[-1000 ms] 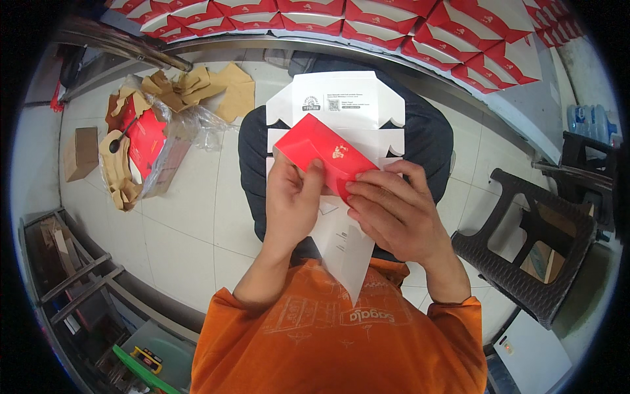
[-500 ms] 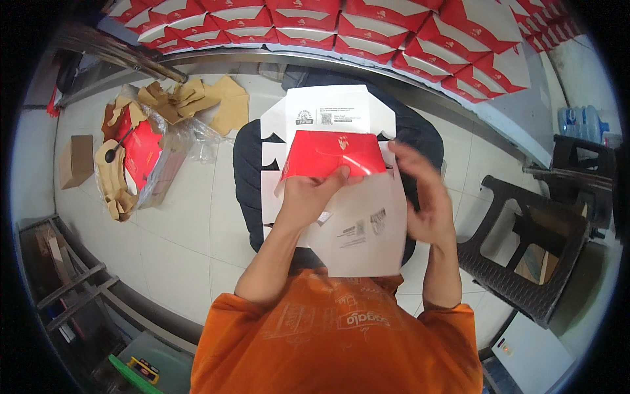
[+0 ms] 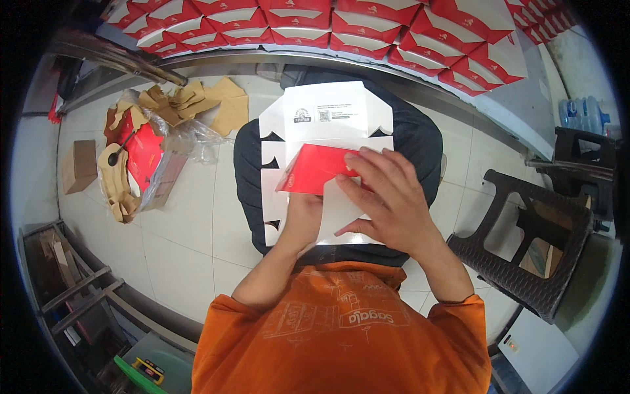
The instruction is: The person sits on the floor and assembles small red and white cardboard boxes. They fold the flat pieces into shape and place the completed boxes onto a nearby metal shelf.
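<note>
A red and white paper box (image 3: pixel 319 172), partly folded, is held over my lap. My left hand (image 3: pixel 304 213) grips it from the near side, its fingers hidden behind the red panel. Over its right end, my right hand (image 3: pixel 387 197) has its fingertips on the red panel and a white flap, the thumb lower down by the white part. Beneath, a flat white box blank (image 3: pixel 380 131) with cut notches and black print lies across my dark-clad legs.
Stacked red and white boxes (image 3: pixel 367 26) fill the table ahead. On the floor at left, an opened pack of red sheets (image 3: pixel 144 157) has a black spoon-like tool on it, beside torn brown paper (image 3: pixel 226 105) and a small carton (image 3: pixel 79 167). Dark plastic stools (image 3: pixel 558 262) stand right.
My right hand has moved left and down onto the box's right end. The box has tilted, and its large white flap, earlier spread toward me, is now folded up and smaller in view.
</note>
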### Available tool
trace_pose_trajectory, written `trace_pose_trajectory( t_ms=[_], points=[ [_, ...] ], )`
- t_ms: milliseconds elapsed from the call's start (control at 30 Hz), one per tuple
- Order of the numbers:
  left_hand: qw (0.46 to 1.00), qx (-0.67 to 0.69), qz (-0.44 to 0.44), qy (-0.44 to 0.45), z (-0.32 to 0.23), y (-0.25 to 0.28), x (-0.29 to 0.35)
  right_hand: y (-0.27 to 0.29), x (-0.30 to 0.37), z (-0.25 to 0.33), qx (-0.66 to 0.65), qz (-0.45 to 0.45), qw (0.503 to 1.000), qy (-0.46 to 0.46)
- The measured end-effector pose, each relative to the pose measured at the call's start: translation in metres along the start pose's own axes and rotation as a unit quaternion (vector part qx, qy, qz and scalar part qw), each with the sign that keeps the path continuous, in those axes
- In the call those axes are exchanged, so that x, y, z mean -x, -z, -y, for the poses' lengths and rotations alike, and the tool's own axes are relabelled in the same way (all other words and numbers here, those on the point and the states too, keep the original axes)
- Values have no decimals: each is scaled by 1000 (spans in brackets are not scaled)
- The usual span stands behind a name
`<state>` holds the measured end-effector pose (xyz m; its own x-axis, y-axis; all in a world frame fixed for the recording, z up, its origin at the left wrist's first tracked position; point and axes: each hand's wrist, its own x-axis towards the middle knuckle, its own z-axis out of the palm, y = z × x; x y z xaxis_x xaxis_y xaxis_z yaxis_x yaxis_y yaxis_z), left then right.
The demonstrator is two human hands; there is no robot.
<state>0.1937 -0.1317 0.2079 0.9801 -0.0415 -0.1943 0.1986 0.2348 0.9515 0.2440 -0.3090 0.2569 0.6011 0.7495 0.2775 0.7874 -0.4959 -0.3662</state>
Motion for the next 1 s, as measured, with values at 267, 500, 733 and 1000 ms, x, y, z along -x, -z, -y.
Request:
trace_pose_trajectory(
  t_ms=[267,500,733,1000],
  points=[
    [954,-5,299,14,-9,78,9,19,0,3,-173,58,969,-169],
    [959,266,-93,-35,-10,66,40,-37,31,-14,-633,-137,681,-343],
    [979,106,169,40,-47,24,11,-26,8,10,-239,-209,946,-68],
    [981,-59,179,-49,-41,30,14,-32,10,31,-166,-259,943,-129]
  ],
)
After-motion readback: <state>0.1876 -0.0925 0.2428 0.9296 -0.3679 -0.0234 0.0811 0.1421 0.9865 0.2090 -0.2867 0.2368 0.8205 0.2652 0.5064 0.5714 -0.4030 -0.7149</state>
